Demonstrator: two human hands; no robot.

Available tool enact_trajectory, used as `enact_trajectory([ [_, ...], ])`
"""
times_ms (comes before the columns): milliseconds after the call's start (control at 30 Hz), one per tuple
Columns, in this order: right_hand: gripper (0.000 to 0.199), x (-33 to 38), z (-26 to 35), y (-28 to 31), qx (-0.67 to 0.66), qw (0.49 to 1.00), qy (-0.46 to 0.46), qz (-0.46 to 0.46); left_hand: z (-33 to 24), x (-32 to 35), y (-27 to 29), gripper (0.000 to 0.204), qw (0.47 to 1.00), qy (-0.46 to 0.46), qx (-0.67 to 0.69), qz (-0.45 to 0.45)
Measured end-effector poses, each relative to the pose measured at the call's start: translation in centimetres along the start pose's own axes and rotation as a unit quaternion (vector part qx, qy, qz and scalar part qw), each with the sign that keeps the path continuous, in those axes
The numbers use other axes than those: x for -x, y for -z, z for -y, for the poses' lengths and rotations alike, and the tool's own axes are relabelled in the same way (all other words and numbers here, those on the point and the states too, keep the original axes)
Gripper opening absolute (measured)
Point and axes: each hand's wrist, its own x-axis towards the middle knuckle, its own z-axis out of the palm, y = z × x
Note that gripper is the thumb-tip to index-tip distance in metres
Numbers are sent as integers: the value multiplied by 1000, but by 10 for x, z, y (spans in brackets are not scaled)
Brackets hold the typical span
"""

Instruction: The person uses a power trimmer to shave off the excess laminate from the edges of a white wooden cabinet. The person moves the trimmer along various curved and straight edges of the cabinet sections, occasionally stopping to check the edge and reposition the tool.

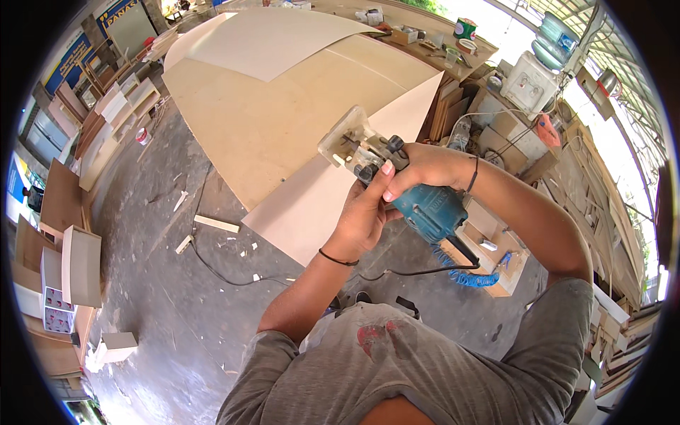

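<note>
A teal trim router [430, 211] is held up in front of my chest, tilted so its clear plastic base [345, 131] points away toward the upper left. My right hand [433, 167] wraps over the router near its black knobs. From below, my left hand [365, 212] is closed on the same part, thumb up against the collar. The undersides of both hands' fingers are partly hidden by the tool. From the router's back end a black power cord [418, 272] loops down and left. Beyond the base lies a large tan board [262, 127] with pale sheets on it.
The cord reaches a white power strip [185, 244] on the grey floor, beside a wood strip [217, 224] and scraps. A wooden box [504, 283] with a coiled blue hose [473, 278] stands near my right. Timber leans at right; a water dispenser [530, 83] stands behind.
</note>
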Motion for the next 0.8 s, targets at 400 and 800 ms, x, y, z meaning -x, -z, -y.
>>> enact_trajectory([
  [400, 48, -7, -12, -3, -36, 999, 24, 13, 7, -4, 5, 64, 1000, -11, -3, 2],
  [800, 47, -4, -5, -7, -8, 999, 38, -3, 9, 1, 4, 60, 1000, -23, -4, -18],
])
